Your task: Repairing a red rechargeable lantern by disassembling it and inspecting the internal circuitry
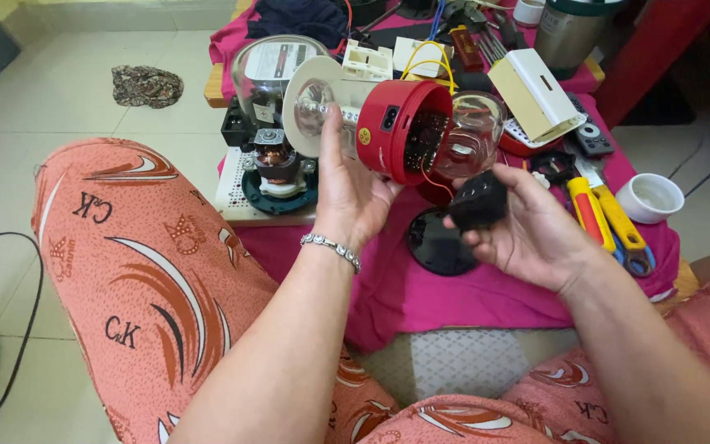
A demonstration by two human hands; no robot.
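Red, pink and orange
Red appliance housing, black part, pink cloth, orange patterned trousers, yellow-handled tools.

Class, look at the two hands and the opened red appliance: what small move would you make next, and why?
Probably bring the black block in the right hand up to the open end of the red housing that the left hand holds tilted. The circuit board lies exposed, and a thin wire appears to run from it toward the block, so the two likely belong together.

pliers lie on table, right of disc.
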